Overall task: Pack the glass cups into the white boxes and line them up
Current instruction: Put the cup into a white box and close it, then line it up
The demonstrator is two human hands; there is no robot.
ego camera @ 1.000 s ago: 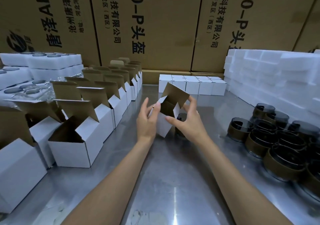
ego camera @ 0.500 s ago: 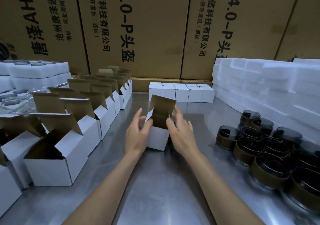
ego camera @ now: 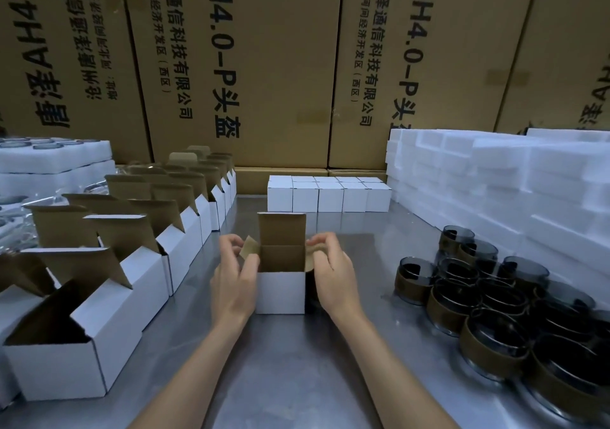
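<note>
Centrally, white box (ego camera: 280, 291) stands upright on steel tabletop (ego camera: 297, 379), lid up. Left hand (ego camera: 234, 283) and right hand (ego camera: 333, 280) each w/ grip pinched on a side flap. Closed boxes (ego camera: 330, 196) at 12, open boxes (ego camera: 109, 283) at 9, glass cups (ego camera: 488, 313) at 3; dark thing behind right hand, unclear. Foam blocks (ego camera: 511, 181) at 2, big cartons (ego camera: 264, 65) behind.

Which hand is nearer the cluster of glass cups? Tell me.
Right. The right hand grips the open box's right side, toward the glass cups; the left hand holds its far side.
</note>
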